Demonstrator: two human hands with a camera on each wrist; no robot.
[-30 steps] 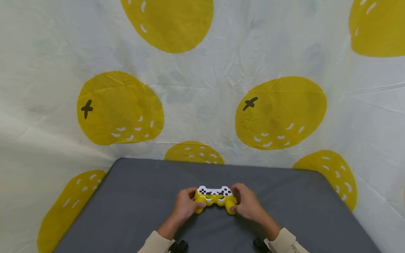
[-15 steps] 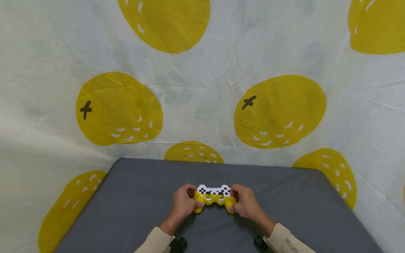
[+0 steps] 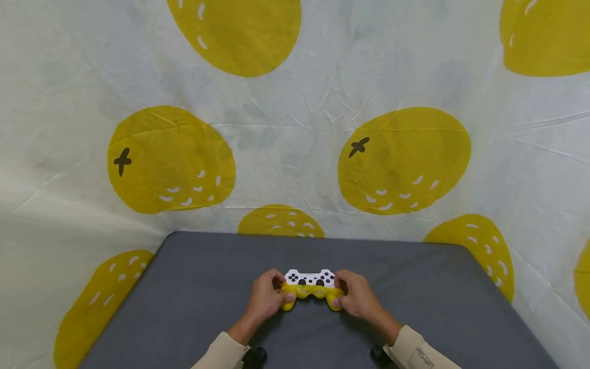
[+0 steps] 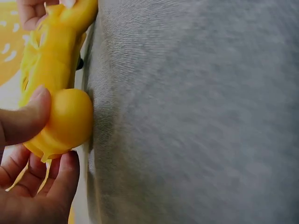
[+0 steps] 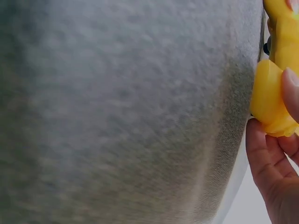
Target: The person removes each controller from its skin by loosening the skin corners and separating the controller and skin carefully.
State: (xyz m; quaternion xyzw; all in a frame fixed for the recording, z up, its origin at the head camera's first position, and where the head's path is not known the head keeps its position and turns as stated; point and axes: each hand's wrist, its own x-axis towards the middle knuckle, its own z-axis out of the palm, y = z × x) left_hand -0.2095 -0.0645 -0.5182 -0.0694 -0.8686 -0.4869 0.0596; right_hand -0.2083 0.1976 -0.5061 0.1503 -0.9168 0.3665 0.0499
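Between my two hands is a game controller (image 3: 310,277), its white upper face and black buttons showing in the head view. A yellow soft cover (image 3: 318,291) wraps its lower part and both handles; the two black thumbsticks stand at the cover's upper edge. My left hand (image 3: 266,297) pinches the cover at the left handle, thumb on top and fingers underneath. On the other handle my right hand (image 3: 361,297) pinches in the same way. In the left wrist view, thin loose strips of the yellow cover (image 4: 72,116) hang by the fingers. The controller's underside is hidden.
A dark grey cloth-topped table (image 3: 207,271) lies beneath the hands. Behind and at both sides hangs a white curtain (image 3: 286,169) printed with big yellow fruit. Dark wrist devices (image 3: 255,357) sit at the beige sleeves (image 3: 417,348).
The cover's upper edge has slid down toward me, so more of the white face and the thumbsticks show. Both hands keep their hold and have barely shifted.
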